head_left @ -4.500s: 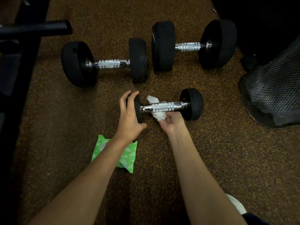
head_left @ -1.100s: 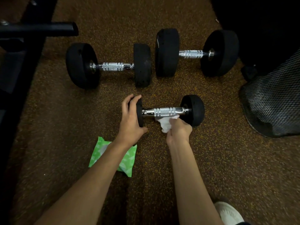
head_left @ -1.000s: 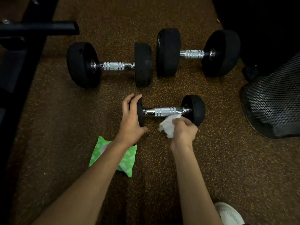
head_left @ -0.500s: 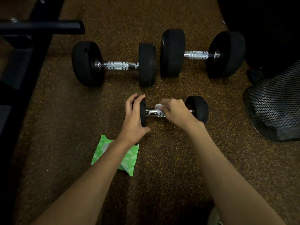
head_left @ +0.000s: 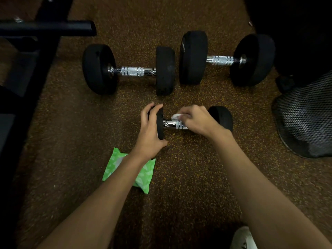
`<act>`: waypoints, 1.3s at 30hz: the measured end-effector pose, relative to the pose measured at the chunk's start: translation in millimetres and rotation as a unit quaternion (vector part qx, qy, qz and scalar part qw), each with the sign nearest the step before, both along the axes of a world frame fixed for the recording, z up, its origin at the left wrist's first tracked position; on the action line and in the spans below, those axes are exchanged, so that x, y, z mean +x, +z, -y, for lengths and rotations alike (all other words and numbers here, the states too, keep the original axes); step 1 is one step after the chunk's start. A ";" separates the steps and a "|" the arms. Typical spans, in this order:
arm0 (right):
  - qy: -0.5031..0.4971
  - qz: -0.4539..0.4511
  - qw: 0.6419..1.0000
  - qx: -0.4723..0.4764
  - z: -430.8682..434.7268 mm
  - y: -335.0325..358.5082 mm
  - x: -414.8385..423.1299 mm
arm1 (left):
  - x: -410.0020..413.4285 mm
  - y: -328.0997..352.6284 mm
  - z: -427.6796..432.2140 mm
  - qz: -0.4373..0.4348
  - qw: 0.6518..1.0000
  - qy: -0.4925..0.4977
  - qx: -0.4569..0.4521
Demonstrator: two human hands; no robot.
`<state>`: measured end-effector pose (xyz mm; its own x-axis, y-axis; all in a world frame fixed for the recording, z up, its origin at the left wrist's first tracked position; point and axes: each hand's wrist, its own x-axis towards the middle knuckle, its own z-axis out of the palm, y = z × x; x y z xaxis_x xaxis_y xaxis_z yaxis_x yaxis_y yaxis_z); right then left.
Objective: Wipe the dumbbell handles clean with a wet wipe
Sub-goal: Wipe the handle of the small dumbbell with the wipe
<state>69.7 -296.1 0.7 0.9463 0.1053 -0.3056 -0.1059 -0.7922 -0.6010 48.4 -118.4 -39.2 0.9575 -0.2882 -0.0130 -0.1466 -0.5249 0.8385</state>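
While your left hand [head_left: 150, 130] clamps the left head of the small dumbbell [head_left: 221, 117], fingers curled over its top and thumb under its near edge, your right hand [head_left: 195, 120] is closed over the chrome handle [head_left: 170, 124] with the wet wipe [head_left: 177, 115] bunched beneath the fingers; only a white corner shows at 12 o'clock of the knuckles. The small dumbbell lies on the floor [head_left: 197, 177] at frame centre, its right head at 3 o'clock of your right hand.

Risks, as judged: the round heads could roll on the floor if your left hand slackens; the wipe, bunched small, may skip the knurled grooves or the handle's underside. Two larger dumbbells lie beyond, the left one [head_left: 129, 71] at 11 o'clock and the right one [head_left: 227, 60] at 1 o'clock; whether their handles are clean cannot be told.

Containers: the green wipe packet [head_left: 145, 175] lies at 7 o'clock, partly under your left forearm; its opening seems lifted, contents unclear. A black mesh bin [head_left: 305, 112] lies at 3 o'clock, with its contents too dark to make out.
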 end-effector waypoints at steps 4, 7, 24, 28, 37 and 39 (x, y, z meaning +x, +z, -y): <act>0.035 -0.005 0.999 0.026 -17.1 1.3 3.0 | -0.2 0.3 -0.2 0.001 1.000 0.000 -0.007; 0.040 0.015 0.998 0.036 -12.6 4.4 -2.9 | -0.9 -0.4 -0.7 0.003 1.000 0.000 -0.009; 0.025 0.018 0.998 0.050 -11.0 2.9 -2.5 | 0.0 -1.8 -0.4 0.004 1.000 0.001 0.001; -0.009 0.027 0.997 0.077 1.6 2.7 -6.5 | 0.6 -2.4 -0.3 0.003 1.000 0.003 0.007; 0.027 0.000 0.998 0.054 -13.7 -4.2 7.0 | -0.2 -0.4 0.5 0.006 1.000 0.006 0.008; 0.055 0.009 0.998 0.035 -12.8 -3.3 1.5 | -0.9 -0.7 0.0 0.007 1.000 0.006 0.008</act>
